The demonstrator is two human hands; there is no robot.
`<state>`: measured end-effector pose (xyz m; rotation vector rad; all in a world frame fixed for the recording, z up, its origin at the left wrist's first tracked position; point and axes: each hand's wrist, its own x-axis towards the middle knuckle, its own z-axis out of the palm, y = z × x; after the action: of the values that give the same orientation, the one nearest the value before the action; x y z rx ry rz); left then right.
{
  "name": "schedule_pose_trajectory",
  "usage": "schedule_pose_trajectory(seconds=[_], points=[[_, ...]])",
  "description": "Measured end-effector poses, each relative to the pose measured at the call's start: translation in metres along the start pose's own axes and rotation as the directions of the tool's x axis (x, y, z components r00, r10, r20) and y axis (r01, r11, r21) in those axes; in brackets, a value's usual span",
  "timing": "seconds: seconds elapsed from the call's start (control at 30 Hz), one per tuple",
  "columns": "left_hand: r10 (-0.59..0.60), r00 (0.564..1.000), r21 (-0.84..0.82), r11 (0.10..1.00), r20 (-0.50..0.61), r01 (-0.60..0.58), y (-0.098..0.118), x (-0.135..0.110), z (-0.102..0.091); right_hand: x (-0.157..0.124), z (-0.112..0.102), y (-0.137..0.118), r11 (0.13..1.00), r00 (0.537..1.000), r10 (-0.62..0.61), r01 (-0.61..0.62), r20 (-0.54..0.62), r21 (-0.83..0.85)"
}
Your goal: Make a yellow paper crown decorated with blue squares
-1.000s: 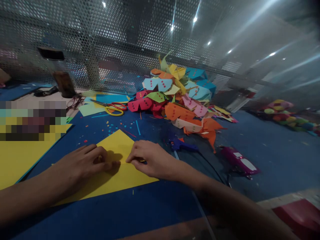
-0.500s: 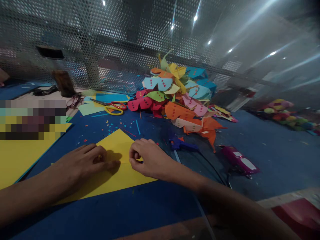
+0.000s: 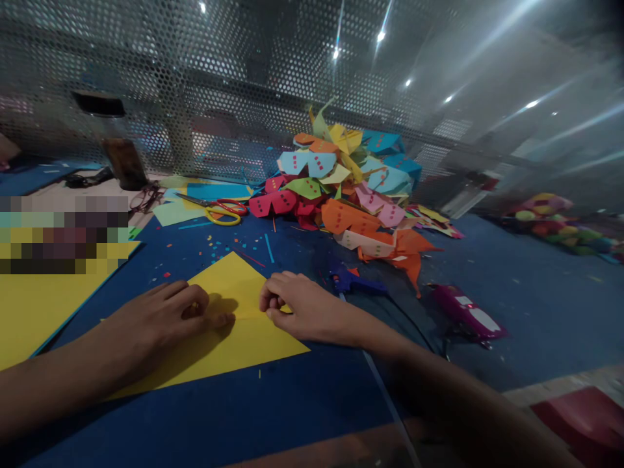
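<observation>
A sheet of yellow paper lies on the blue table, one corner pointing away from me, with a faint crease line across its middle. My left hand rests on its left part, fingers curled and fingertips pressing the paper down near the crease. On the right part sits my right hand, its fingers curled in and closed, the fingertips against the paper at the right end of the crease. The palms of both hands are hidden.
Behind the sheet rises a pile of folded paper figures. Scissors lie beside coloured paper. A blue glue gun and a purple device are at right. More yellow sheets and a dark bottle stand left.
My right hand has slid slightly to the right along the crease, uncovering more of the yellow paper. My left hand has stayed in place.
</observation>
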<state>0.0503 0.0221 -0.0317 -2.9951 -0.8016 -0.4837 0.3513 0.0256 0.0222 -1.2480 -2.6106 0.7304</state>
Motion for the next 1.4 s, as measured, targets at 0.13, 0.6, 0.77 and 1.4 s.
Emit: schedule_pose_trajectory(seconds=[0.13,0.6,0.77,1.4], points=[[0.006,1.0,0.006,1.0,-0.006,-0.006,0.002,0.003,-0.004,-0.002,-0.007,0.001,0.999,0.999,-0.009,0.008,0.046,0.032],[0.02,1.0,0.014,1.0,0.004,-0.02,0.004,0.005,0.0,0.005,0.004,-0.002,0.983,0.997,0.058,-0.049,-0.043,0.174],[0.059,0.998,0.013,0.998,0.016,-0.059,0.003,0.009,-0.004,0.014,0.026,-0.011,0.994,0.984,0.085,-0.072,-0.156,0.085],[0.01,0.999,-0.007,1.0,0.04,-0.009,0.006,0.007,-0.004,0.006,0.019,-0.012,0.989,0.985,0.121,-0.13,-0.12,-0.075]])
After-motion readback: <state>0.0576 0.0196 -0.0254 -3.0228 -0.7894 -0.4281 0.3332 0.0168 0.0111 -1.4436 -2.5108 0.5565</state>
